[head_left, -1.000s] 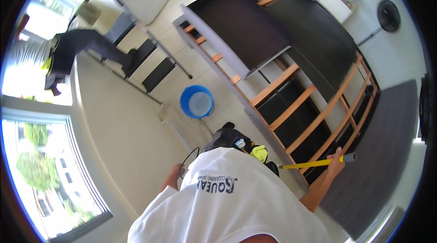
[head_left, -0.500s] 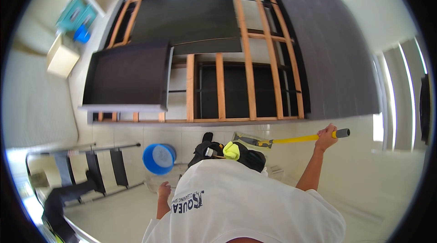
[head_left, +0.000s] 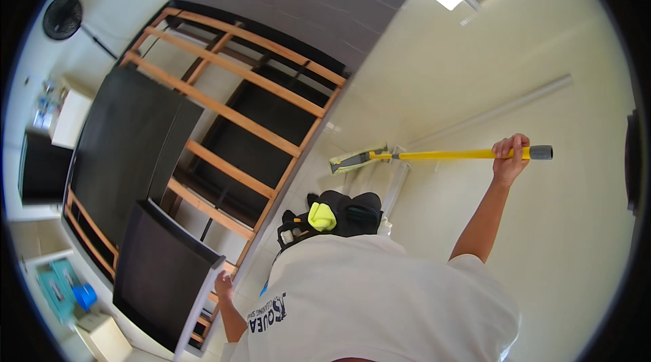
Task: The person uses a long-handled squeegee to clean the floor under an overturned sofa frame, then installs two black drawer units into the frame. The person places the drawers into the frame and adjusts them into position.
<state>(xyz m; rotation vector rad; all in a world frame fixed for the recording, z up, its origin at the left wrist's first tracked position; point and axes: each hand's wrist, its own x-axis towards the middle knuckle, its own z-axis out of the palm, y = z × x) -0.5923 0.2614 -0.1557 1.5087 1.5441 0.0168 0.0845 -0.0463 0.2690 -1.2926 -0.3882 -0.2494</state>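
A long-handled flat mop with a straight yellow pole (head_left: 444, 155) is gripped by the right hand (head_left: 510, 158) close to the pole's dark grey cylindrical end cap (head_left: 541, 152). The pole runs almost level across the view to a rectangular grey head (head_left: 351, 160), backed by a pale yellow-green pad whose edges show around it. The head sits slightly askew to the pole, over the pale tiled floor (head_left: 317, 158); whether the pad touches it cannot be told.
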